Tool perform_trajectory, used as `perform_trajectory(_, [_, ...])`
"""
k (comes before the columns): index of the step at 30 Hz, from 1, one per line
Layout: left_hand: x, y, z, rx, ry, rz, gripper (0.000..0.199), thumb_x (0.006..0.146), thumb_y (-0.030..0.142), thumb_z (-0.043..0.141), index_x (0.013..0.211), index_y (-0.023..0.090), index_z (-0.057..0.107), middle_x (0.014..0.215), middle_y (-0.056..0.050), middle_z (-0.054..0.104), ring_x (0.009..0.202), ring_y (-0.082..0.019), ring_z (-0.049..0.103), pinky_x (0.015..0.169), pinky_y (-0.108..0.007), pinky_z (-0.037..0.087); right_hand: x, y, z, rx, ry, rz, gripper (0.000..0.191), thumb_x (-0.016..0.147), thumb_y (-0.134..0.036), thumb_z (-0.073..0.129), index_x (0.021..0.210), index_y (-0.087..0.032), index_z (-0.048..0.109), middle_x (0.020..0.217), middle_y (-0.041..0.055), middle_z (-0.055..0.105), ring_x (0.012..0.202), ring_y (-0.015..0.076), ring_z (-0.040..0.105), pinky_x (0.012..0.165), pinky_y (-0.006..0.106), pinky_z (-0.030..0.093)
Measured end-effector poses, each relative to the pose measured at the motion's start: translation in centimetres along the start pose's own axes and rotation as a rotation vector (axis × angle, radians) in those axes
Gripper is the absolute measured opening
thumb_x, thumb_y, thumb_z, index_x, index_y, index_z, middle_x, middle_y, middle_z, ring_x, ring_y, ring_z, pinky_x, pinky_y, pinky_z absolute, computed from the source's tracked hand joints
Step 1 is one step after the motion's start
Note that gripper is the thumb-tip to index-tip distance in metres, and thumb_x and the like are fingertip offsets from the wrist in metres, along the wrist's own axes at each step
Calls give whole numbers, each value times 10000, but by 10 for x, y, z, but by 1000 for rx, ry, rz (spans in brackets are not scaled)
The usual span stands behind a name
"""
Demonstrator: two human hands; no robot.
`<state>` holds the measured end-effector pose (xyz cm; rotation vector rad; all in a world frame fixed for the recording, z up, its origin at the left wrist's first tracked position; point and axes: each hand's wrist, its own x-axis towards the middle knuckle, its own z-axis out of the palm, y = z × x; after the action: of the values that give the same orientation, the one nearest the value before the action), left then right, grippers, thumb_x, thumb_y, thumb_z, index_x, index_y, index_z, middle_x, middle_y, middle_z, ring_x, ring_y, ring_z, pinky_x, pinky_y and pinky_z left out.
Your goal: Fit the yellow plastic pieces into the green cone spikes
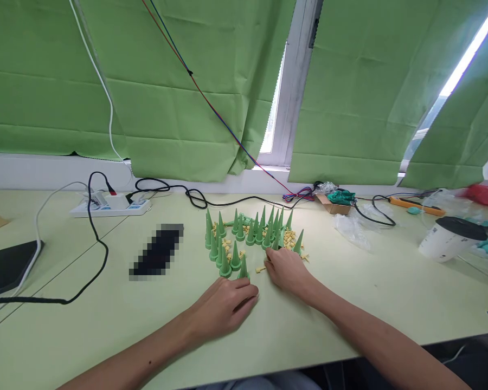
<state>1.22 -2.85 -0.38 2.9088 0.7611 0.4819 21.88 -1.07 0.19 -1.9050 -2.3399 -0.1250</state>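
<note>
Several green pointed cones [235, 257] with round bases stand upright on the table in a rough cluster. Small pale yellow pieces [289, 239] lie among and beside them. My left hand [230, 303] is at the front of the cluster, its fingers curled round the base of a green cone [243, 269] whose tip points up. At the cluster's right front, my right hand [287, 269] has its fingers bent and pressed together; what they hold, if anything, is hidden. A single yellow piece [261, 269] lies on the table just left of it.
A pixelated dark rectangle [158, 252] lies left of the cones. Farther left are a power strip [110, 206], cables and a black flat device [10, 265]. On the right stand a small cardboard box [332, 206], plastic bags [352, 230] and a lidded white cup [451, 241].
</note>
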Motion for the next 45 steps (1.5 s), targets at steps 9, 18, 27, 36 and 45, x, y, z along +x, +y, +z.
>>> perform_trajectory(9, [2, 5, -6, -114, 22, 67, 228, 1018, 270, 423, 1098, 228, 633, 1074, -57, 683, 807, -170, 671, 637, -251, 467, -2, -1, -1, 129, 79, 10, 195, 930, -120, 467, 759, -177, 542, 619, 19, 560, 528, 146, 489, 493, 285, 189])
perform_trajectory(18, [0, 1, -3, -46, 4, 69, 224, 1004, 217, 439, 933, 198, 651, 856, -22, 663, 723, -147, 647, 564, -275, 389, -6, -9, -1, 501, 94, -200, 135, 872, -86, 514, 780, -181, 538, 614, -38, 566, 531, 97, 470, 528, 221, 273])
perform_trajectory(27, [-2, 0, -4, 44, 144, 41, 310, 1006, 206, 410, 807, 180, 646, 679, -10, 642, 597, -128, 604, 523, -280, 337, -9, -11, -5, 536, 67, -317, 77, 876, -116, 546, 869, -188, 570, 608, -51, 575, 540, 103, 474, 574, 210, 313])
perform_trajectory(36, [-3, -3, -2, 53, 217, 11, 311, 1013, 214, 388, 915, 184, 682, 699, -17, 677, 610, -137, 636, 542, -273, 367, -5, -6, 1, 549, 152, -305, 110, 910, -116, 476, 956, -186, 547, 650, -37, 555, 603, 129, 507, 589, 220, 327])
perform_trajectory(45, [-2, -5, -3, 58, 341, 3, 252, 995, 181, 428, 859, 166, 640, 647, 0, 641, 530, -112, 569, 512, -260, 309, -3, -7, 5, 696, 321, -246, 185, 980, -190, 393, 1139, -173, 487, 653, -49, 509, 547, 125, 464, 578, 228, 363])
